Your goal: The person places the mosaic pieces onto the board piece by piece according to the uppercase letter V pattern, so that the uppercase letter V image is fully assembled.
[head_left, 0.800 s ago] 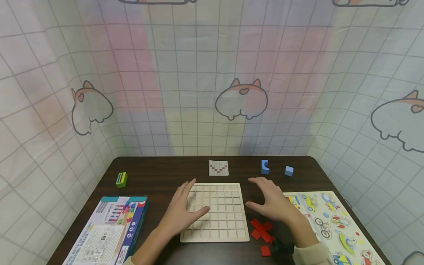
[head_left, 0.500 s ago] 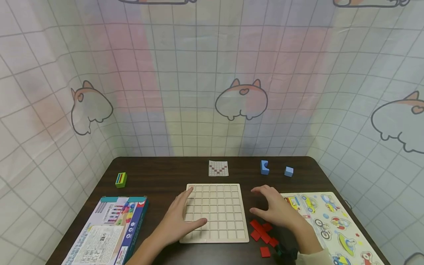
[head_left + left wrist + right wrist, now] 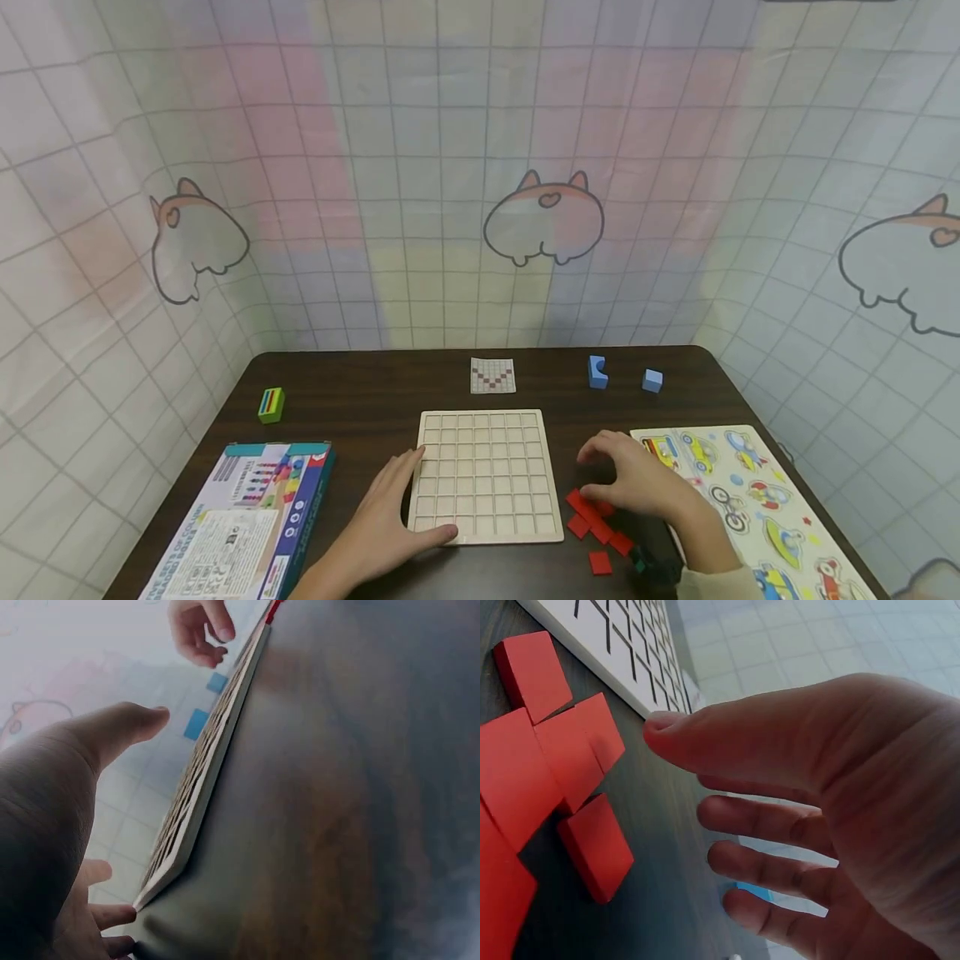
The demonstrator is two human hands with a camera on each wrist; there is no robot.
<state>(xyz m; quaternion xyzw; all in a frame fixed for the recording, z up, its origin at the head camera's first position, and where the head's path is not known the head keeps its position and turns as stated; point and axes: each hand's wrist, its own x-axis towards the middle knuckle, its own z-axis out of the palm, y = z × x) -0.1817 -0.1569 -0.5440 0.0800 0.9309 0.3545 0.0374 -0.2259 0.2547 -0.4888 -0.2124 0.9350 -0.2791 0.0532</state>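
A pale wooden board point(image 3: 483, 475) with a grid of square recesses lies flat in the middle of the dark table. My left hand point(image 3: 386, 517) is at its left side, fingertips right at the edge and thumb over the near left corner. In the left wrist view the thumb point(image 3: 124, 735) stands apart from the other fingers. To the right of the board lie several red square blocks point(image 3: 600, 563), some touching each other. My right hand point(image 3: 633, 475) hovers beside the far end of this pile, fingers loosely bent; the right wrist view shows nothing between thumb and fingers.
A grid pattern card point(image 3: 492, 376) lies behind the board. Farther right stand a blue notched block point(image 3: 597, 372) and a blue cube point(image 3: 652, 381). A vehicle picture puzzle point(image 3: 750, 475) is at right; a printed box point(image 3: 251, 533) and small green block point(image 3: 272, 406) are at left.
Both hands have come down and nearer: the left from over the board to its left edge, the right from beside the board's far part toward the red blocks.
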